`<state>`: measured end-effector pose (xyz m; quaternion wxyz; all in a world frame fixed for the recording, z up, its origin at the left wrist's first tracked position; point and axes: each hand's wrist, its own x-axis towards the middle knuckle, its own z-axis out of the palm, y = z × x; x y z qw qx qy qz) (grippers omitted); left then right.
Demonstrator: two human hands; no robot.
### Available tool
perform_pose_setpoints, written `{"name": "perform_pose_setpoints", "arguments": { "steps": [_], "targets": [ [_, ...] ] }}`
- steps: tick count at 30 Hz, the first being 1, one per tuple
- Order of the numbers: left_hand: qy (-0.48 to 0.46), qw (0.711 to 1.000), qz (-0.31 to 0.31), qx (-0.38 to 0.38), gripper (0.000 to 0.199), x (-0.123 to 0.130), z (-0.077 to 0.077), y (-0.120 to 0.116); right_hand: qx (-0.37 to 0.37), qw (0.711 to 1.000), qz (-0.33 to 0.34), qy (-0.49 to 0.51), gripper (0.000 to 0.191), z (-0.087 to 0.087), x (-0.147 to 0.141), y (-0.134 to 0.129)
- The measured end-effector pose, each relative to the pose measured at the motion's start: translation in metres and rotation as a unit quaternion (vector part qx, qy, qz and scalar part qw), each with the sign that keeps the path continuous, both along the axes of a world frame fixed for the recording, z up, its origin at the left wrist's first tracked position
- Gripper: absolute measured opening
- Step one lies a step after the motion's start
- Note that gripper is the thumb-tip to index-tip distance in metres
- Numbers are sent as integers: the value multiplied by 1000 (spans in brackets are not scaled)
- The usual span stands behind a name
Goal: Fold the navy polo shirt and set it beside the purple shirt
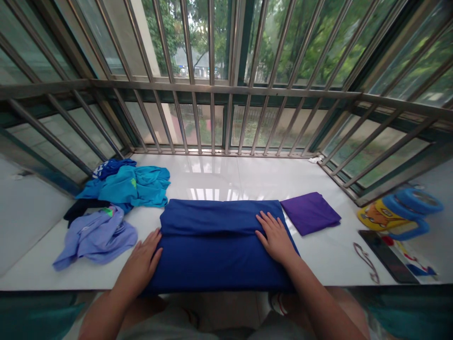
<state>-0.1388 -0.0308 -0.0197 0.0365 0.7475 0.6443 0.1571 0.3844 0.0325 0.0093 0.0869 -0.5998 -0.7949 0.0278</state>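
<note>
The blue cloth (215,255) is matt, the white tile (212,172) glossy (mirror-smooth).

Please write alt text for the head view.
The left hand and right hand rest flat on a folded dark blue garment on a white window ledge, a folded purple cloth beside it. A crumpled teal garment and lavender garment lie to the left; steel window bars and trees stand beyond.

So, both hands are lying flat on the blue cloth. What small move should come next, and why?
Probably slide the right hand along the crease of the dark blue cloth, pressing lightly. The fold looks soft and rounded, and the left hand is on the cloth's left side, where it can likely keep it steady.
</note>
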Motion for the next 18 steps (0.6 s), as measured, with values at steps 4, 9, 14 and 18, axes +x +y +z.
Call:
{"name": "perform_pose_setpoints", "arguments": {
  "steps": [4, 9, 14, 18],
  "targets": [
    [38, 999, 33, -12, 54, -7, 7, 2, -8, 1000, 4, -5, 60, 0, 0, -1],
    [23, 999, 21, 26, 43, 6, 45, 62, -37, 999, 13, -23, 50, 19, 8, 21],
    [-30, 994, -94, -47, 52, 24, 73, 154, -68, 996, 35, -54, 51, 58, 26, 76],
    [11, 979, -98, -176, 72, 29, 84, 199, -143, 986, 52, -70, 75, 72, 36, 110]
  ]
}}
